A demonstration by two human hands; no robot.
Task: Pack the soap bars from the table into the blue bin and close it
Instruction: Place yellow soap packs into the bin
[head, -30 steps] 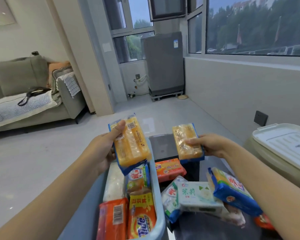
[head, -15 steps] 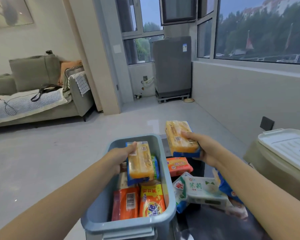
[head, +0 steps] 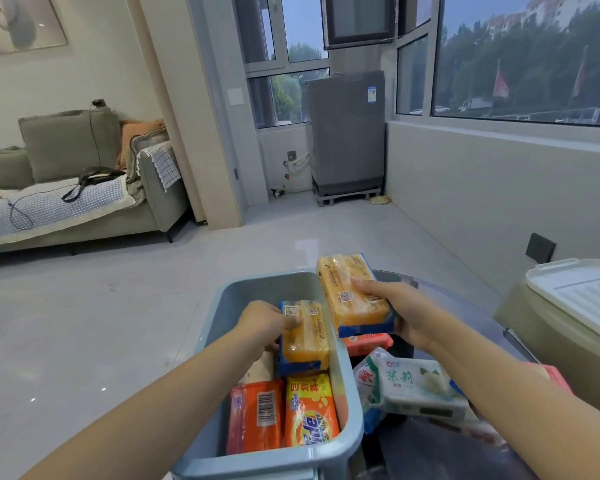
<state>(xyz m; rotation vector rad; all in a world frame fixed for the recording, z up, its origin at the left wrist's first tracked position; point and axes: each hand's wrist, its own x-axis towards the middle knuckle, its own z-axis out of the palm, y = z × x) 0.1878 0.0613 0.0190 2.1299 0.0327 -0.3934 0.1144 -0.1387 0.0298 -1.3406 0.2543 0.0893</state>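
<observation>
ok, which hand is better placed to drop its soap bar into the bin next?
Left. The left hand holds its yellow soap bar already inside the blue bin, above the packed bars. The right hand holds its bar over the bin's right rim.

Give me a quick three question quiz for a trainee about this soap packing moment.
1. True or false: the left hand holds a yellow soap bar inside the blue bin.
2. What does the right hand hold? A) a white pack B) a second yellow bar C) nothing
3. Fill in: the white soap pack lies on the ____, outside the bin.

Key: 1 true; 2 B; 3 table.
</observation>
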